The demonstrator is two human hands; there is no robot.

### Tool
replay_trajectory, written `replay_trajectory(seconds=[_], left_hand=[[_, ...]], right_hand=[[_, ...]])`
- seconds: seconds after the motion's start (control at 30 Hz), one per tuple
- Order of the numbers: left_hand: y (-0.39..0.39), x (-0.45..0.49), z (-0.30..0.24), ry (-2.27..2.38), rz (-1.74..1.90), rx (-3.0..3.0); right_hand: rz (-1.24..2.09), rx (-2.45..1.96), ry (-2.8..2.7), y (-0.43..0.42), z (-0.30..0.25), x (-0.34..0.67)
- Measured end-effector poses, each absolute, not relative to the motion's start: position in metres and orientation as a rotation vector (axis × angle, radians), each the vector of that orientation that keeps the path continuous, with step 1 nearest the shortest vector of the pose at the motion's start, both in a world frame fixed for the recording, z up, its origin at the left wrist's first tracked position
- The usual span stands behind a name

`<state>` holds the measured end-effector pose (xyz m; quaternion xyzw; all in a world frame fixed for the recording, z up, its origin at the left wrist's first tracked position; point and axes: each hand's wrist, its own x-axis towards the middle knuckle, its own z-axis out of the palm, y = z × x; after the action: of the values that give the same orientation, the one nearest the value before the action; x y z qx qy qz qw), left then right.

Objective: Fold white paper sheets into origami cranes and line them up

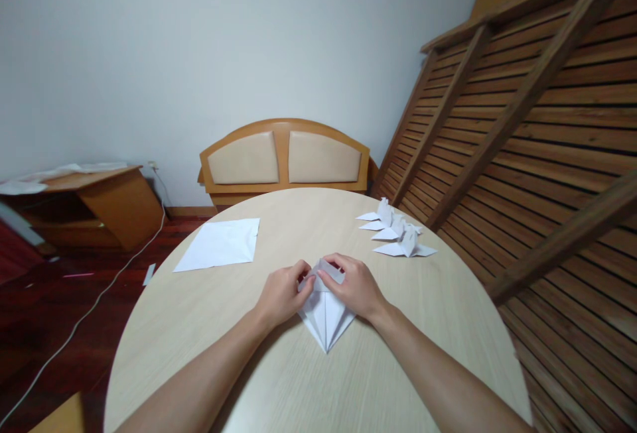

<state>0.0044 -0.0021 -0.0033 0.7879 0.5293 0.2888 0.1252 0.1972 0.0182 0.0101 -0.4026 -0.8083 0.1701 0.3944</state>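
Observation:
A folded sheet of white paper [326, 320] lies on the table in front of me, its pointed end toward me and creases running down to the tip. My left hand [288, 289] grips its upper left edge, thumb on top and fingers curled behind. On the upper right edge, my right hand [354, 280] pinches the paper the same way. Between the two thumbs the far flap stands partly raised. Parts of the paper's sides are hidden under the hands.
Several folded white paper cranes [408, 242] stand in a row at the right of the round table [199, 353]. A stack of white paper [219, 244] lies at the left. Beyond are a headboard [283, 154], a wooden desk [109, 207] and a leaning slatted wooden frame [522, 148].

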Motion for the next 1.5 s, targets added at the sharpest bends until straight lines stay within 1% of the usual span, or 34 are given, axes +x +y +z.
replay_trajectory(seconds=[0.13, 0.3, 0.53, 1.1, 1.5], left_hand=[[-0.003, 0.008, -0.003, 1.536, 0.84, 2.33], [-0.004, 0.009, -0.003, 1.555, 0.861, 2.288], [-0.009, 0.01, 0.001, 1.421, 0.892, 2.238], [-0.007, 0.011, -0.003, 1.406, 0.928, 2.158], [-0.004, 0.011, -0.008, 1.362, 0.969, 2.14]], right_hand=[[0.382, -1.022, -2.024, 0.019, 0.009, 0.195], [0.426, -1.004, -2.002, 0.019, 0.008, 0.194], [0.585, -0.925, -1.893, 0.022, 0.002, 0.193], [0.946, -0.871, -1.69, 0.024, -0.004, 0.189], [0.829, -0.92, -1.705, 0.024, -0.004, 0.188]])
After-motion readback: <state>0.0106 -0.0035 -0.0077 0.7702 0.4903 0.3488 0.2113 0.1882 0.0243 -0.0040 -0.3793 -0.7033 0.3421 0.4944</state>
